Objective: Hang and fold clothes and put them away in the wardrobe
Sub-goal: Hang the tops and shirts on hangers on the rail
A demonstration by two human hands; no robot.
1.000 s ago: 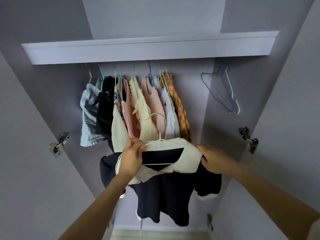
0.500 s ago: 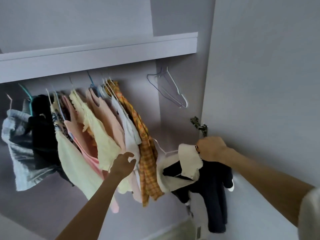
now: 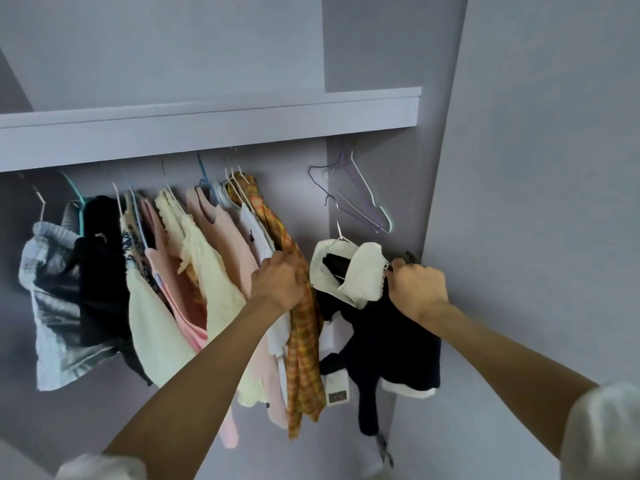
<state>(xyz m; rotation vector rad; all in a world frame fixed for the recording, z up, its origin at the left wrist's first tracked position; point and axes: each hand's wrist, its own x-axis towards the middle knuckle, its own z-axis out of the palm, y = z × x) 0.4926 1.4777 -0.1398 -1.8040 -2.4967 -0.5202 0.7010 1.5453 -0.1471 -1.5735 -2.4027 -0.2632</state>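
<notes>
Navy dress (image 3: 391,337) with its broad white collar (image 3: 349,275) hangs on a white wire hanger (image 3: 341,233) at the right end of the wardrobe, and the right hand (image 3: 417,289) grips it at the shoulder, fingers curled round the collar edge and the hanger's end. The left hand (image 3: 277,282) is closed on the orange plaid garment (image 3: 301,334), holding the row of hung clothes (image 3: 180,271) aside to the left. To do this well, I judge the gap should be kept open while the hook is lifted to the rail, which is hidden behind the shelf (image 3: 207,129). Spare hangers (image 3: 353,195) dangle just above the dress, so the hook could snag them. The dress lies directly left of and below the right hand.
</notes>
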